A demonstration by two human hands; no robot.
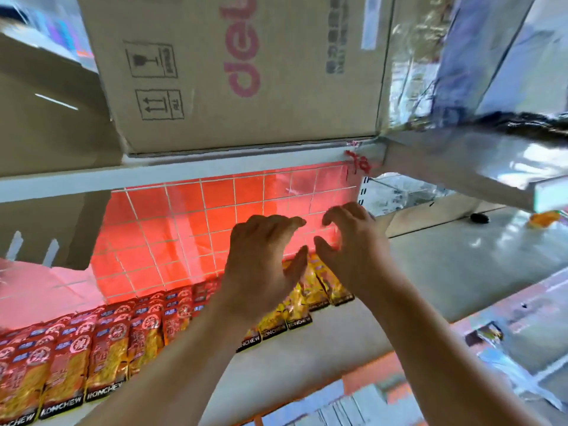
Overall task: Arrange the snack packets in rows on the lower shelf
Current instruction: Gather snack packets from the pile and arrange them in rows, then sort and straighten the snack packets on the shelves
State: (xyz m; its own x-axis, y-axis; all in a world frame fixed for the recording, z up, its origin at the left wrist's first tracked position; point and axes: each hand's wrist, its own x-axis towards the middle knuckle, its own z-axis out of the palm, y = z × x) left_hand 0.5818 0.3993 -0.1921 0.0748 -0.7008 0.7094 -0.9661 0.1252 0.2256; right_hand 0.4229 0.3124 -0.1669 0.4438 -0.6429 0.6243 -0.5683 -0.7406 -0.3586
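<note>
Red snack packets (92, 348) marked KONCHEW lie in overlapping rows along the left of the white lower shelf (430, 272). Yellow packets (319, 287) continue the row at the centre, partly hidden by my arms. My left hand (261, 256) and my right hand (350, 241) hover side by side just above the yellow packets. Both have their fingers spread and curved, and neither holds anything. The thumbs nearly touch.
A cardboard box (246, 72) sits on the upper shelf (184, 173) directly overhead. Silver foil wrapping (461, 155) juts out at the upper right. Behind the shelf runs a wire grid over a red back panel (184, 226). A loose packet (485, 333) lies lower right.
</note>
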